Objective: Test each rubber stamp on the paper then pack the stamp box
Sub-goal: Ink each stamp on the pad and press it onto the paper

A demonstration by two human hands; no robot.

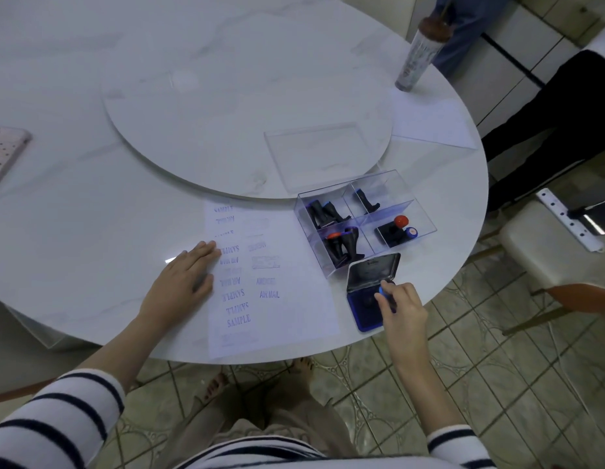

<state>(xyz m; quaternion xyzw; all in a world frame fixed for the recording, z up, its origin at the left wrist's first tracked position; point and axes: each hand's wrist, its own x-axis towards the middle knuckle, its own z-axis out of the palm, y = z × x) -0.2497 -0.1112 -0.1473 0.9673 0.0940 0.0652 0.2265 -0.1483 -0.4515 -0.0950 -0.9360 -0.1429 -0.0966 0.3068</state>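
A white paper point(294, 319) covered with blue prints such as SAMPLE and AIR MAIL lies at the table's near edge. My left hand point(184, 279) rests flat on its left side, fingers spread. My right hand point(400, 306) grips a rubber stamp point(383, 291) with a blue-topped handle and presses it onto the open blue ink pad point(363, 314), whose lid stands up behind it. Just beyond is the clear stamp box point(412, 194) with four compartments, each holding black stamps, some with red or blue tops.
The box's clear lid point(316, 154) lies on the round turntable point(226, 96). A phone point(3, 154) sits at far left, a tall tumbler point(417, 52) and another sheet point(433, 123) at the far right. Chairs and a person's dark-clothed legs point(547, 130) stand right of the table.
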